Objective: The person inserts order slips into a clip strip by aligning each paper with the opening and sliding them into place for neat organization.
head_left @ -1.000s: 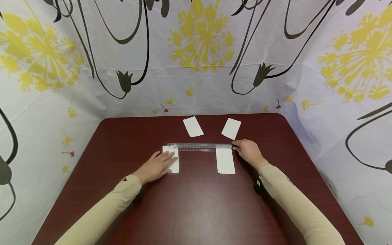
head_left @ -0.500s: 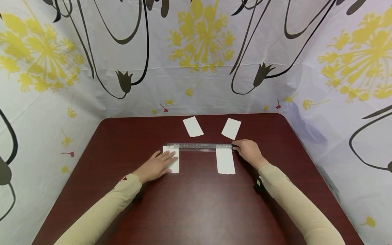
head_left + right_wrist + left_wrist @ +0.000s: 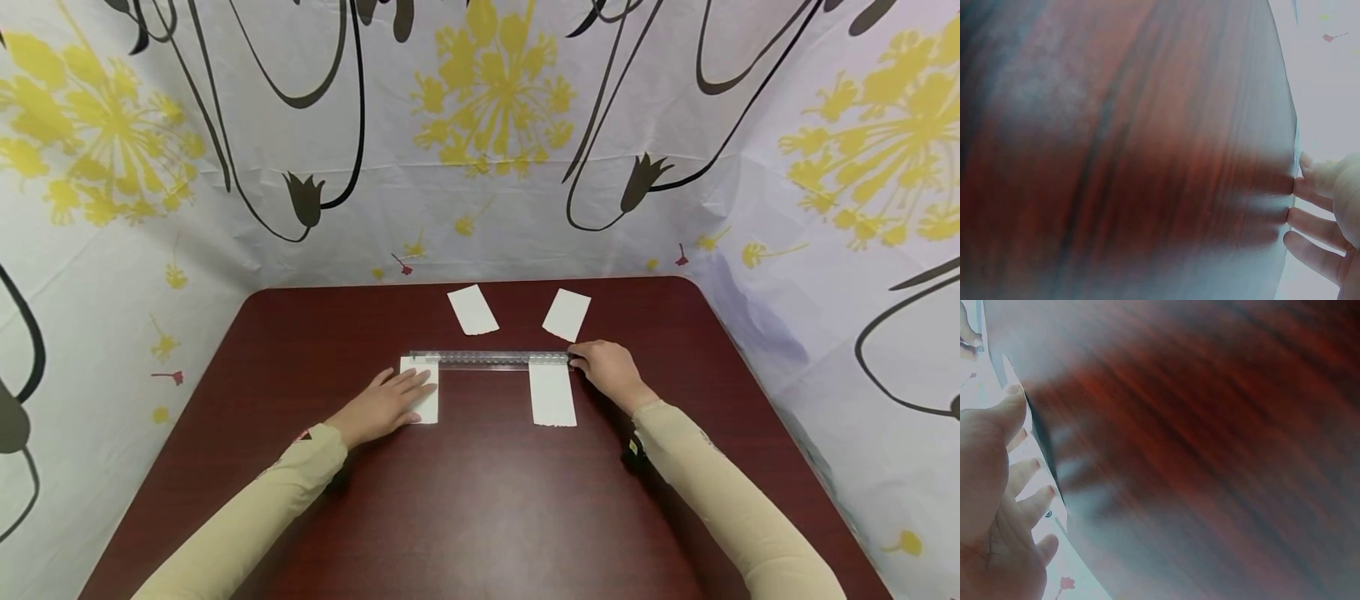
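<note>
The left hand is resting with white paper under parted fingers, the right hand pinching a clear ruler.

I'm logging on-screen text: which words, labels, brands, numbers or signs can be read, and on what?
None readable.
Clear ruler: any markings too small.
Black item by the right sleeve: pale mark too small.
White papers: no writing visible.

The right hand touches a dark-streaked reddish tabletop, pale cloth showing beyond it.
</note>
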Motion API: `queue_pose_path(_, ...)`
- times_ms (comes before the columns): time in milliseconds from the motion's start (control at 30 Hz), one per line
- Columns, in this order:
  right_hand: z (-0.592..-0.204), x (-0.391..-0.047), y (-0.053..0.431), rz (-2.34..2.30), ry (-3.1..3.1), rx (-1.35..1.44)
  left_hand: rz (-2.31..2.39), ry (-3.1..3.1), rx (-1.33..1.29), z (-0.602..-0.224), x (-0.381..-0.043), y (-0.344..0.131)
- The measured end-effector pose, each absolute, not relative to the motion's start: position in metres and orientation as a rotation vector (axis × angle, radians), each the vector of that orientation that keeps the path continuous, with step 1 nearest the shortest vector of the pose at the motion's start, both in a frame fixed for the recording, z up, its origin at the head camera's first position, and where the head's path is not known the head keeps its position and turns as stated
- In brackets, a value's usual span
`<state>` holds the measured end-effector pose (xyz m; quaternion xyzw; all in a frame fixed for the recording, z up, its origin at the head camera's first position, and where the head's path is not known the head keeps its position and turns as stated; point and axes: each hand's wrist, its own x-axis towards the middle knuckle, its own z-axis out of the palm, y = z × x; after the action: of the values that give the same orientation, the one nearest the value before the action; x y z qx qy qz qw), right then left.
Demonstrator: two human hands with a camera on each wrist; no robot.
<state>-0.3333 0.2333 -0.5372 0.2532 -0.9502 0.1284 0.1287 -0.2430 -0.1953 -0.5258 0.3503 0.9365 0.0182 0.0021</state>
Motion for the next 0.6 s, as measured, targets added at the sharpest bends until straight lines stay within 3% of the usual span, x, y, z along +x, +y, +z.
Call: queue_pose_path(600,-0.5349,-0.3326,0.2331,0.366,-2.757,0.748,0.096,2.897,1.095,-0.5265,-0.2476,-0.1875)
